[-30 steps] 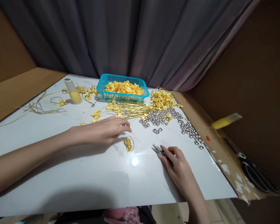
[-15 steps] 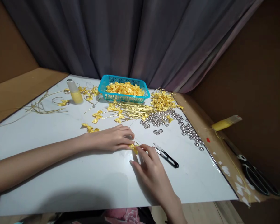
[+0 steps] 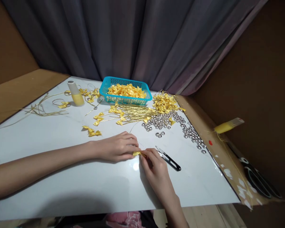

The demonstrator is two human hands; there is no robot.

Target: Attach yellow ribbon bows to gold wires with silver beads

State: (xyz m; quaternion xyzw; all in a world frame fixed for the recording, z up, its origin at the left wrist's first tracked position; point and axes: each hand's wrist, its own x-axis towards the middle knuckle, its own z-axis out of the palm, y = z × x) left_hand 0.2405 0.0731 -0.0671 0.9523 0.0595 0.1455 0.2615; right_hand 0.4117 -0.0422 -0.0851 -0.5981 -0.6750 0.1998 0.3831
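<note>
Between my two hands, just above the white tabletop (image 3: 104,185), is a small yellow ribbon bow (image 3: 136,153). My left hand (image 3: 122,147) comes from the left, palm down, its fingers closed on the left end of the bow. The thumb and fingertips of my right hand (image 3: 154,164) pinch the bow's right end. A thin thread runs up from my left fingers. Beside my right hand lie black-handled thread snips (image 3: 169,160), blades pointing up and left. Several loose yellow bows (image 3: 91,130) rest beyond my left forearm.
Behind stands a blue basket (image 3: 104,90) of yellow bows. Gold cords (image 3: 137,112), a heap of bows (image 3: 165,103) and silver beads (image 3: 160,122) lie nearby. A yellow thread spool (image 3: 77,96) stands left; another spool (image 3: 228,126) and scissors (image 3: 258,179) are at the right edge.
My right hand has closed its fingers onto the bow, where they were more spread before. The bow has turned flatter, and my left hand has shifted slightly toward me.
</note>
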